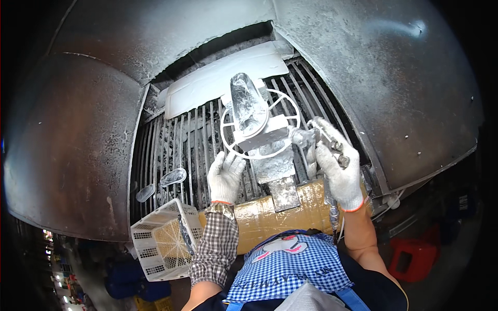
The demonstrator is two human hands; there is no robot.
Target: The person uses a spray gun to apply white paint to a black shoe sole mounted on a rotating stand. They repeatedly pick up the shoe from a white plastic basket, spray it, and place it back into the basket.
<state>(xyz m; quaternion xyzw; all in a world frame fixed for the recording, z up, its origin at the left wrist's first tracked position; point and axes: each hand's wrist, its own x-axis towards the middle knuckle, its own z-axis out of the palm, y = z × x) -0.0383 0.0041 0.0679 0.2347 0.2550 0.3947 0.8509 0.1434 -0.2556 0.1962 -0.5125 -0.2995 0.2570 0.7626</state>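
Note:
My left hand (226,176), in a white knit glove, has its fingers stretched out beside the lower left rim of a white spoked wheel (224,139); whether they touch it I cannot tell. On the wheel a block (263,140) carries a long, rounded, shiny piece (248,106), clear or silvery, tilted and lying lengthwise away from me. My right hand (340,168), also gloved, is closed round a metal spray gun (322,136) right of the wheel. Its nozzle end points toward the wheel, and a hose (334,215) hangs below.
Metal bars (199,150) form a grate beneath, with two smaller shiny oval pieces (173,177) at its left. White cardboard (223,78) lies at the back. Metal walls enclose both sides. A white basket (166,241) stands front left; a tape-covered brown edge (259,212) runs before me. A red stool (415,256) is lower right.

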